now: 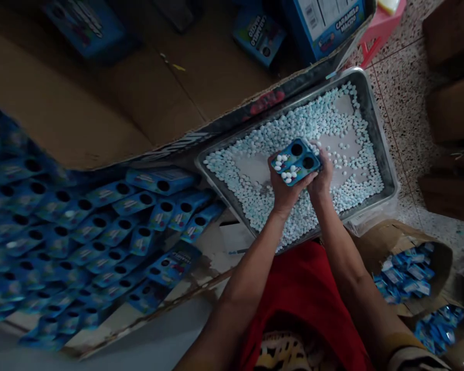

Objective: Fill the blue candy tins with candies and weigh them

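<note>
Two small blue candy boxes [299,158], side by side, are held above a metal tray [391,175] of pale blue and white round candies [289,121]. A dark round hole shows in the upper face of each box. Several white candies rest on their left ends. My left hand [285,197] wraps the boxes from the left and below, its thumb along the near side. On the right, my right hand [323,178] is curled against the boxes, with a few candies by its fingertips. Its palm is partly hidden.
Many blue boxes with round holes [100,222] crowd the left side. A large open carton [119,98] with more blue boxes stands beyond the tray. Paper bags [371,245] of blue packets sit at lower right. Brown cartons [453,111] line the right edge.
</note>
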Tool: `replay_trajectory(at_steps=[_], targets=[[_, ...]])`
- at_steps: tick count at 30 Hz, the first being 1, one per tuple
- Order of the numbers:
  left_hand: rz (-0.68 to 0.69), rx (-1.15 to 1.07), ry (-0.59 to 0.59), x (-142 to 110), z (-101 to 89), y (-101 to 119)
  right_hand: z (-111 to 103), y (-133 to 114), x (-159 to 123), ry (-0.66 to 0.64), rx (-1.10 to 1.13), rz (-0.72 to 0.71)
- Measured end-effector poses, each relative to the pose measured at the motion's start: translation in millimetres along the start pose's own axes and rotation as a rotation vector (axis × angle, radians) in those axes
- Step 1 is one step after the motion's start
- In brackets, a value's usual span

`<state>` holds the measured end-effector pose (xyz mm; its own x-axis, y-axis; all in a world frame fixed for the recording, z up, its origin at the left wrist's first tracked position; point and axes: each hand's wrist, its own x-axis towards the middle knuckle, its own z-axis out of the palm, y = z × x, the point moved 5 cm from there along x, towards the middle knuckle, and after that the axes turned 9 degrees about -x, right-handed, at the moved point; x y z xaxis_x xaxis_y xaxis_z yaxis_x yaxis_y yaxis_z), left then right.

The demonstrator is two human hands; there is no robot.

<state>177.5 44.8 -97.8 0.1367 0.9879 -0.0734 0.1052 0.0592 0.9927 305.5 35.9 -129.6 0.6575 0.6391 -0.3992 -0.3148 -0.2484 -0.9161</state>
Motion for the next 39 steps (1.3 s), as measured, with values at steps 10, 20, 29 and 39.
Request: replay_trajectory(at_steps=[10,20,29,39], targets=[[0.249,0.270,-0.080,-1.2,-120.4,55.5,18.2,-79.3,-47.7,-0.304,0.475,0.324],[0.017,0.218,0.028,-13.3,-115.0,43.8,67.2,-142.3,-94.3,-0.392,0.118,-0.161],[0.038,0.035,0.003,-20.3,-119.3,33.7,86.2,-143.8,-115.0,-0.492,-0.023,-0.289],[0.096,-0.097,0.033,4.1,-129.7,-7.2,-2.6,-125.6,16.1,-0.173,-0.589,-0.460]])
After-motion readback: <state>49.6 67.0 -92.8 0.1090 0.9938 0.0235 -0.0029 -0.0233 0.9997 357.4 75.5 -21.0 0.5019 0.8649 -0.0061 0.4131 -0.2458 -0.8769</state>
